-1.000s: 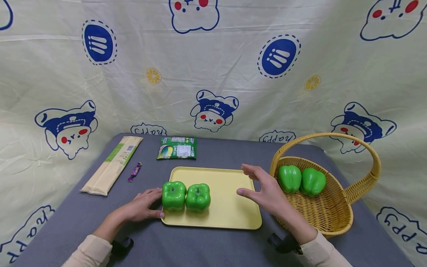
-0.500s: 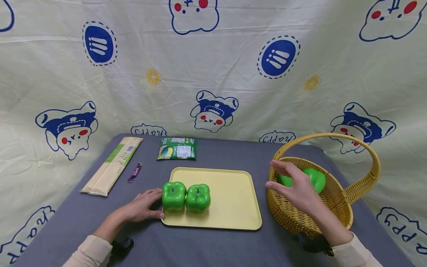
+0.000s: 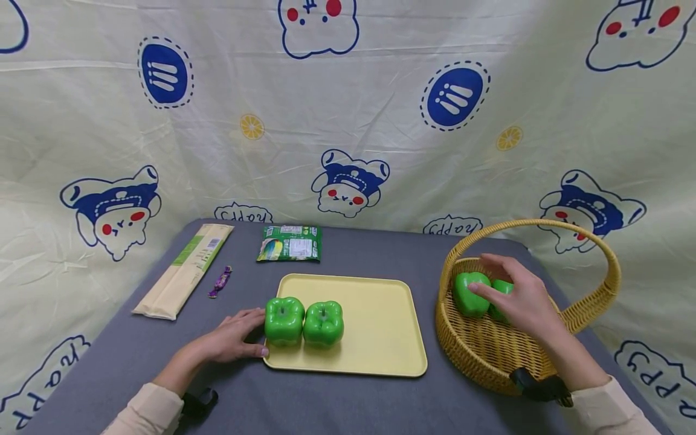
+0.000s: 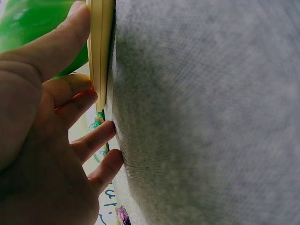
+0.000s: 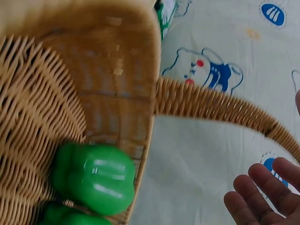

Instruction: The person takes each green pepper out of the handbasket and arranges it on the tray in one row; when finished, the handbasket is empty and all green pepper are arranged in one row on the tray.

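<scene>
Two green peppers [image 3: 284, 320] [image 3: 323, 323] sit side by side at the left of a yellow tray [image 3: 375, 329]. My left hand [image 3: 234, 339] rests on the grey table at the tray's left rim [image 4: 99, 47], thumb against the left pepper [image 4: 33, 18], fingers relaxed. My right hand [image 3: 516, 296] is spread inside the wicker basket [image 3: 489, 359], over two more green peppers [image 3: 467, 297] [image 3: 499, 289]. The second of them is partly hidden by the fingers. In the right wrist view a pepper [image 5: 96, 178] lies below the straight fingers [image 5: 262, 197], not gripped.
A long beige noodle pack [image 3: 185, 269], a purple candy [image 3: 220, 281] and a green packet [image 3: 290, 243] lie at the table's back left. The basket's tall handle [image 3: 544, 226] arches over my right hand. A printed curtain hangs behind.
My right hand has moved from above the tray's right side into the basket and now hovers over the peppers. The left hand and the tray's peppers have not moved.
</scene>
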`<state>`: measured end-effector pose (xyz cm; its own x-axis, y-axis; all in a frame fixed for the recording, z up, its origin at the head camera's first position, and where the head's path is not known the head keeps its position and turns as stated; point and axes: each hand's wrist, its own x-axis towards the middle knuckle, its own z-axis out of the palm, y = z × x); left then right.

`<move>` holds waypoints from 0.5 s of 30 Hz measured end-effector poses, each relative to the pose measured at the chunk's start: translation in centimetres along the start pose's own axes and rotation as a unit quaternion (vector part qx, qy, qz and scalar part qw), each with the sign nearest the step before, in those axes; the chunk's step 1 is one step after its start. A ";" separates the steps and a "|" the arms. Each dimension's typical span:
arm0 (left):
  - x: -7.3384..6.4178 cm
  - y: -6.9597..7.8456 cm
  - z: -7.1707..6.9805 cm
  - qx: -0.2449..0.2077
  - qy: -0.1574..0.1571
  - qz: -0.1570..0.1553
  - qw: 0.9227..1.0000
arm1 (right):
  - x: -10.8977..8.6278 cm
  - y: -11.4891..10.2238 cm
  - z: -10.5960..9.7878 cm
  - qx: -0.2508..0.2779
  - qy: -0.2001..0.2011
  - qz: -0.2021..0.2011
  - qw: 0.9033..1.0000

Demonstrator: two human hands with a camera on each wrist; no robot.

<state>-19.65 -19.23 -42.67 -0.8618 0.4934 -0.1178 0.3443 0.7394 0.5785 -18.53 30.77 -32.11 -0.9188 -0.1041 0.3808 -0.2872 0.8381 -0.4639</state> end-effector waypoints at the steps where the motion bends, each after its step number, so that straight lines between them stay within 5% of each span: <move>1: 0.0 0.0 0.0 0.000 0.000 0.000 1.000 | 0.2 0.3 -0.1 0.001 0.000 0.003 1.000; 15: 0.1 -0.2 0.0 -0.002 -0.002 0.003 1.000 | 2.4 3.3 0.2 -0.031 -0.065 0.064 0.995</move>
<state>-19.74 -19.32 -42.82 -0.8577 0.5005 -0.1177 0.3487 0.7345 0.5822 -21.74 33.15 -32.87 -0.9749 -0.0595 0.2143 -0.1526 0.8798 -0.4501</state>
